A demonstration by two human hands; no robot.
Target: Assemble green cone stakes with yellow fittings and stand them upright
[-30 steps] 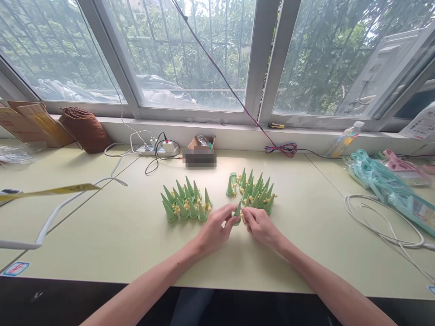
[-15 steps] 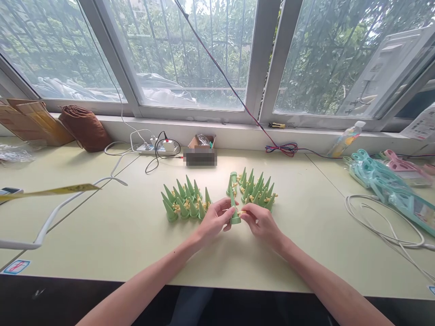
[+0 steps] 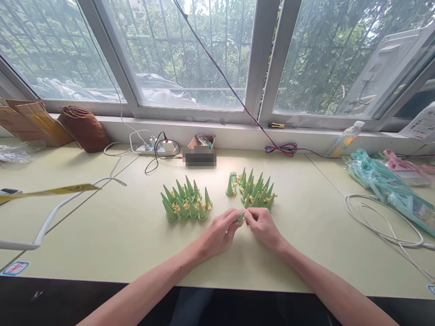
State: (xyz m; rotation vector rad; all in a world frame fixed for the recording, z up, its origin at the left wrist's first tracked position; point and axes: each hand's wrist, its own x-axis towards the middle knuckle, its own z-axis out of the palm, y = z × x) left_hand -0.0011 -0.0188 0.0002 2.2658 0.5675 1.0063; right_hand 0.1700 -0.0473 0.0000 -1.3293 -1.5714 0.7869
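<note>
My left hand (image 3: 220, 231) is closed around a green cone-shaped watering spike (image 3: 240, 217), which is tilted and mostly hidden by the fingers. My right hand (image 3: 264, 227) pinches at the spike's side, where a small yellow valve showed a moment ago; the fingertips now cover most of it. Beyond my left hand, a group of green spikes (image 3: 184, 208) with yellow valves stands upright on the table. A second group of spikes (image 3: 257, 192) stands just beyond my right hand. At its left edge are a lone upright spike (image 3: 229, 186) and an upside-down one (image 3: 233, 175).
A small open box (image 3: 202, 141) and a power strip (image 3: 157, 148) with cables stand by the window ledge. To the left lie a brown pouch (image 3: 84, 129) and a white cable (image 3: 57, 217). On the right are wrapped teal items (image 3: 380, 176), a bottle (image 3: 346, 139) and a coiled cable (image 3: 370, 222).
The held spike has tipped from upright to tilted, its tip turning toward me. My left hand has rolled over it and both hands have come closer together.
</note>
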